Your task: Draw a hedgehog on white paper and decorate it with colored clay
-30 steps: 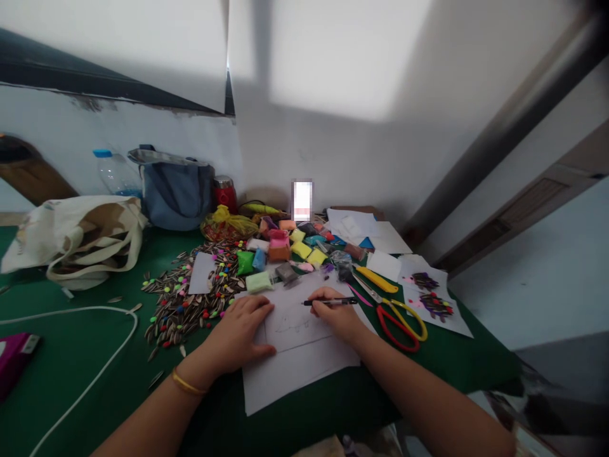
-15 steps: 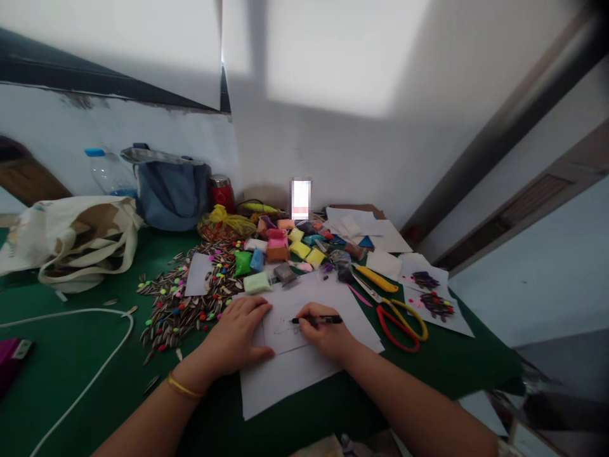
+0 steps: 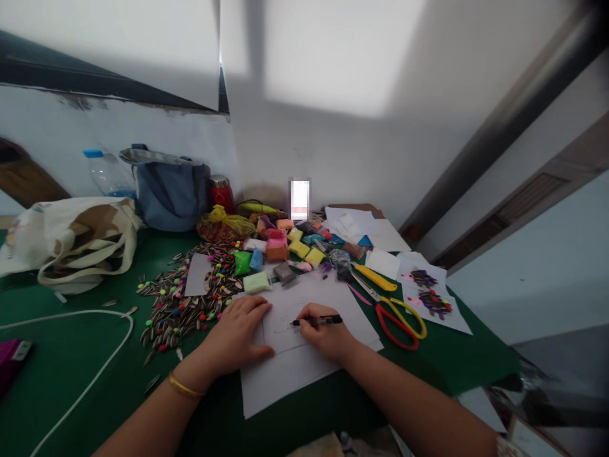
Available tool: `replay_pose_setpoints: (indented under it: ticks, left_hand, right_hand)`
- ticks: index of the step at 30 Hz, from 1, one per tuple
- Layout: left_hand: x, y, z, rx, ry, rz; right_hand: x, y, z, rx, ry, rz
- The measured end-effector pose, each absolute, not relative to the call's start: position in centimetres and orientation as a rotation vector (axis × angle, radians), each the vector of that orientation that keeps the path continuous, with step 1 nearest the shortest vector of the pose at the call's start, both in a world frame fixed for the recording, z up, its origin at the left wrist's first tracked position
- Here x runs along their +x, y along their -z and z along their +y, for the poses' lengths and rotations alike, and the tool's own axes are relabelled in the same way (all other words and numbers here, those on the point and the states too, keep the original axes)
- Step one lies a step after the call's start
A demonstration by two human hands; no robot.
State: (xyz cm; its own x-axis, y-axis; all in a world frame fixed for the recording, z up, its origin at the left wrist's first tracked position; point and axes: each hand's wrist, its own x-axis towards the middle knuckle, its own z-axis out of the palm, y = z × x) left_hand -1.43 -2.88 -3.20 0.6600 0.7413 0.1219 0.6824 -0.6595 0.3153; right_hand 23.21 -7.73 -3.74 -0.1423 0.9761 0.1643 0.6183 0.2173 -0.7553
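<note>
Pen pos.: pen (image 3: 328, 319) is held over the top sheet (image 3: 286, 343), tip just L of the R fingers, butt end to their R.
Pen axis: nearly crosswise to the sheet; tip is aimed at the R end of the faint outline (image 3: 281, 324); tip contact can't be confirmed.
R hand (image 3: 324, 331): nearer the pen; fingers are clamped on it, close to the tip.
L hand (image 3: 243, 327): placed on the sheet's L edge; fingers close tog., thumb spread apart, nothing gripped.
Pen look: slim, mostly dark, part hidden by fingers; mid-barrel detail too small to be read.
Sheet look: white, thin lines, subj. unclear; laid on a lower sheet (image 3: 280, 388).
R of sheet: scissors (image 3: 375, 296), w/ red & yellow handles, are seen.
L of sheet: seed pile (image 3: 178, 320) is spread, w/ coloured beads mixed in.
Beyond sheet: coloured packets (image 3: 299, 248) are heaped.
</note>
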Motion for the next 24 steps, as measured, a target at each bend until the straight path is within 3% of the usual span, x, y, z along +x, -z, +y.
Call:
replay_pose_setpoints:
  ticks: [24]
  left_hand:
    - [-1.43, 3.32, -2.83, 2.623, -0.355, 1.155]
  right_hand:
    - [23.28, 3.82, -7.95, -1.509, -0.652, -1.834]
